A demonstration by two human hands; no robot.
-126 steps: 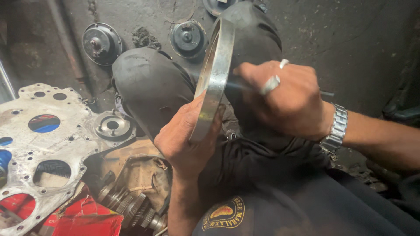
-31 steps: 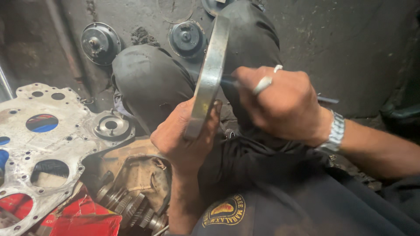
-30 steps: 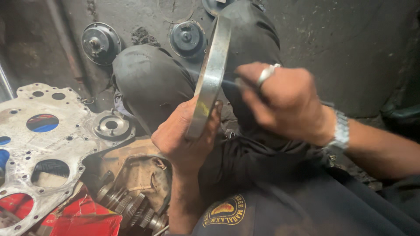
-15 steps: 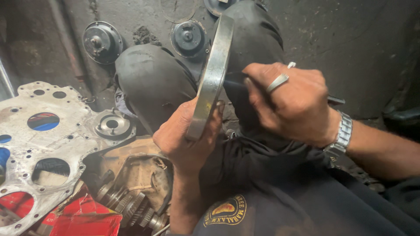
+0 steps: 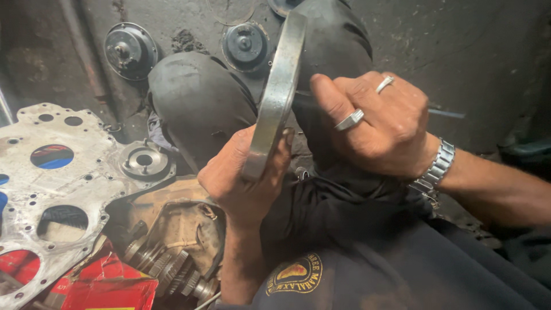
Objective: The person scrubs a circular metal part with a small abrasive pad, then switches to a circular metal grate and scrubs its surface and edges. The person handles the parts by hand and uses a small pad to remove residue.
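My left hand (image 5: 244, 178) grips the lower edge of a large steel ring (image 5: 276, 92) and holds it upright, edge-on to the camera, above my knees. My right hand (image 5: 376, 123), with two finger rings and a metal watch, is closed on a thin dark tool (image 5: 445, 113). The tool's tip is pressed against the inner side of the steel ring; its rear end sticks out past my wrist. Most of the tool is hidden in my fist.
A pale metal cover plate (image 5: 57, 189) with several round holes lies at left. A gear shaft (image 5: 172, 272) and red packaging (image 5: 103, 284) sit below it. Round dark metal parts (image 5: 123, 49) (image 5: 245, 45) lie on the grimy floor beyond my knees (image 5: 195, 97).
My right hand has worked the tool back and forth against the ring and now sits a little lower and more turned. The ring stays held in my left hand.
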